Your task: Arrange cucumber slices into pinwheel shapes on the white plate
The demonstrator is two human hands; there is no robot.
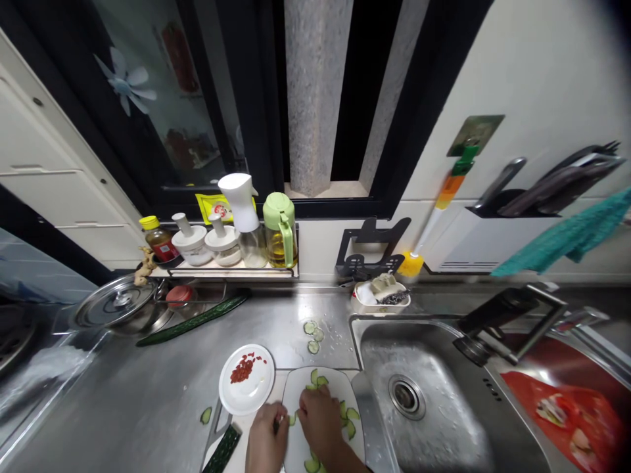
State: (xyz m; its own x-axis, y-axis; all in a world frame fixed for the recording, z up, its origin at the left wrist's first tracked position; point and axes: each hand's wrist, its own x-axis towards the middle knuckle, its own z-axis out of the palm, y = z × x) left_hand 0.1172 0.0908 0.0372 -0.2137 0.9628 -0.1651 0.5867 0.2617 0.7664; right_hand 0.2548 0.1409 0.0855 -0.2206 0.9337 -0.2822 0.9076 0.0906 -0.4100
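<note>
Both my hands meet over a white oval plate (331, 380) at the bottom centre, which holds several cucumber slices (351, 414). My left hand (266, 437) is curled, pinching a small green piece at its fingertips. My right hand (321, 415) lies palm down on the plate with its fingers bent onto the slices. A cucumber piece (223, 450) lies beside a knife (215, 430) on the board to the left. A small white plate (246, 387) with chopped red chilli (242, 369) sits just above my left hand.
A whole cucumber (192, 320) lies on the steel counter, loose slices (312, 335) beside the sink (419, 387). A rack (221, 266) of jars and bottles stands at the back, a pot lid (116, 303) at left. A red bag (562, 407) sits right of the faucet (503, 322).
</note>
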